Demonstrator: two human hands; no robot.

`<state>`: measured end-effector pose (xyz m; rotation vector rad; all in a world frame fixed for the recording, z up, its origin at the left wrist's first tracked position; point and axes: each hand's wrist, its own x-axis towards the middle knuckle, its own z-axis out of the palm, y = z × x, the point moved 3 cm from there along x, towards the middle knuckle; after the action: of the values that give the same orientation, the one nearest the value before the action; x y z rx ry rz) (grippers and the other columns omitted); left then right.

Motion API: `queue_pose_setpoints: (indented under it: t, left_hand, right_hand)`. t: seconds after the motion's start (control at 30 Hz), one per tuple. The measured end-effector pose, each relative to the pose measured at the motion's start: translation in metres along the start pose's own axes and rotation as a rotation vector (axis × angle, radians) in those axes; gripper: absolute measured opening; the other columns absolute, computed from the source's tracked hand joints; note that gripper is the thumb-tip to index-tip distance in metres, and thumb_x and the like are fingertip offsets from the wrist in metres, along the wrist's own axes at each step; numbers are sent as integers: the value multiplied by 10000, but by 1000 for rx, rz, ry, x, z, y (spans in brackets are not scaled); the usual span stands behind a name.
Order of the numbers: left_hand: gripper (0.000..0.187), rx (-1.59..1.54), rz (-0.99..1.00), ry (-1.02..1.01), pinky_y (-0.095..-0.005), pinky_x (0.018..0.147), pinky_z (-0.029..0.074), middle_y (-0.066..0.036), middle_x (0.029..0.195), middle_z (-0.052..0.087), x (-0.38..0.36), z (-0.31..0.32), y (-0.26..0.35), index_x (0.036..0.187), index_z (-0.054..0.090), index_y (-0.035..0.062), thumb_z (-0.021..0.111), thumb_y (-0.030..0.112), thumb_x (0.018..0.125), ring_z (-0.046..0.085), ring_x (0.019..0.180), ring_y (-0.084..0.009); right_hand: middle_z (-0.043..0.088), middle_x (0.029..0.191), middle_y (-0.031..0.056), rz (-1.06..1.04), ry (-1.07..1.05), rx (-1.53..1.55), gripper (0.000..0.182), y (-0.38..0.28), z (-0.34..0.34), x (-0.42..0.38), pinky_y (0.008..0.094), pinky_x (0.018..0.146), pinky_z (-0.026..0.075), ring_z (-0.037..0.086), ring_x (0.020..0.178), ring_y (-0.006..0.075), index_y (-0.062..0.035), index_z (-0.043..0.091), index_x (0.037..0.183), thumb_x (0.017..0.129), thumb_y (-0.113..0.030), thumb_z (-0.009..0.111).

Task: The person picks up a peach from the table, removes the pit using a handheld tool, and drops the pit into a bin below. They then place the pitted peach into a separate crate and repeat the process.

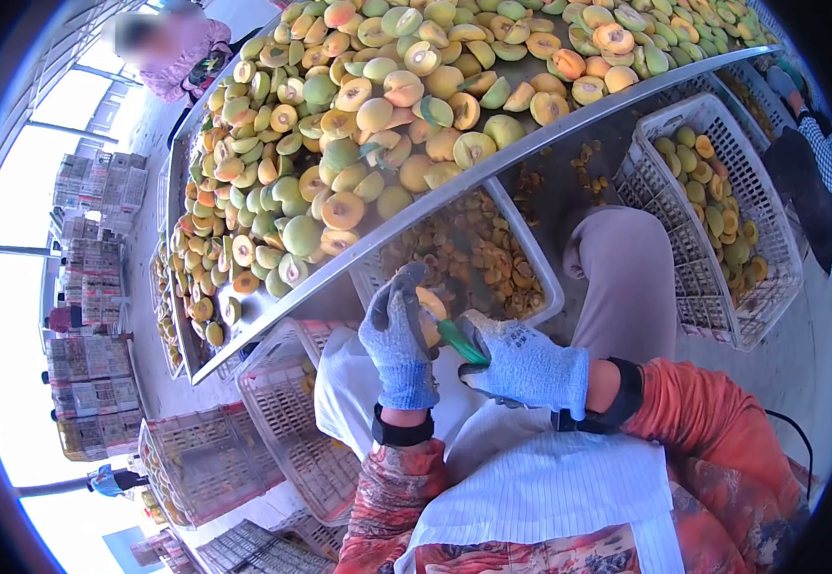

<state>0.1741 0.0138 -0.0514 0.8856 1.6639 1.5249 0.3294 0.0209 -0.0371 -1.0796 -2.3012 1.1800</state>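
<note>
My left hand (400, 340), in a blue and grey glove, is closed on a piece of orange-yellow fruit (430, 308). Beside it, my right hand (521, 365), gloved the same way, is wrapped round a green handle (461, 342) whose far end meets the fruit. Any blade is too small or hidden to make out. Both hands are over my lap, in front of a crate (548, 304) of small brown and orange pieces. Beyond them a metal-edged table (377, 237) is heaped with halved and whole fruits (344, 210), green to orange.
A white crate (760, 230) of fruit halves stands at the right, near a co-worker's checked sleeve (825, 182). More crates (306, 445) are at the lower left, with stacked crates (100, 359) farther off. Another person (181, 57) is at the upper left.
</note>
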Motion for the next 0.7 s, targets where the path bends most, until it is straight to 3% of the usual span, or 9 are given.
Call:
queue_pose_setpoints:
  t: [0.07, 0.1, 0.17, 0.3, 0.37, 0.43, 0.5, 0.63, 0.7]
  left_hand:
    - [275, 82, -8, -50, -203, 538, 466, -47, 829, 633, 10, -5, 5, 1022, 639, 2, 575, 231, 884, 588, 669, -104]
    - [262, 143, -183, -78, -203, 474, 442, -44, 786, 627, 13, -4, 11, 1004, 650, 4, 565, 220, 884, 576, 606, -106]
    - [243, 203, -367, -141, -203, 331, 369, -39, 682, 610, 9, 1, 26, 974, 665, 7, 529, 188, 886, 526, 441, -115]
    - [259, 261, -333, -312, -193, 441, 431, -58, 761, 634, 13, 1, 22, 982, 660, -5, 514, 191, 895, 570, 555, -116]
    - [273, 333, 281, -157, -213, 606, 467, -78, 874, 652, 20, 0, 17, 980, 657, -16, 498, 192, 904, 595, 722, -126]
    - [259, 228, 154, -84, -202, 583, 450, -64, 857, 640, 22, 3, 19, 1018, 640, -26, 501, 165, 913, 565, 696, -93]
    - [254, 72, -55, 18, -189, 560, 427, -32, 834, 618, 22, 5, 16, 1066, 612, -49, 502, 130, 924, 530, 674, -61]
    - [252, 91, -40, 15, -196, 568, 431, -31, 830, 617, 21, 3, 11, 1063, 612, -51, 503, 127, 922, 534, 676, -64]
    - [243, 115, -29, -113, -209, 563, 434, -38, 817, 621, 21, -3, 17, 1034, 624, -54, 536, 129, 901, 542, 674, -74]
  right_hand:
    - [586, 686, 172, 279, -311, 575, 392, -5, -8, 4, 362, 470, 472, 598, 523, 249, 18, 437, 1089, 777, -164, 590]
    - [531, 627, 87, 344, -342, 651, 420, -6, -9, 5, 270, 380, 399, 482, 435, 123, 10, 415, 1077, 784, -179, 650]
    - [532, 624, 89, 368, -383, 710, 425, -8, -10, 6, 270, 374, 395, 485, 430, 126, 11, 414, 1078, 784, -186, 649]
    - [533, 641, 91, 379, -401, 781, 341, -11, -10, 4, 311, 406, 422, 490, 454, 154, 31, 428, 1070, 785, -81, 579]
    - [540, 643, 98, 380, -383, 786, 348, -18, -16, 8, 314, 426, 437, 512, 474, 161, 30, 429, 1074, 783, -84, 582]
    - [547, 644, 106, 378, -354, 788, 354, -9, -5, 10, 317, 447, 451, 533, 494, 168, 30, 429, 1077, 782, -87, 585]
    - [566, 662, 105, -71, 26, -87, 437, 2, 18, 12, 329, 513, 487, 583, 555, 180, 1, 445, 1100, 770, -216, 632]
    - [555, 646, 104, -146, 136, -110, 417, -3, 4, 10, 287, 433, 451, 564, 493, 154, -7, 439, 1114, 781, -186, 615]
    - [547, 649, 86, 338, -455, 660, 409, -10, -15, 14, 252, 390, 415, 528, 453, 123, -13, 446, 1115, 785, -180, 620]
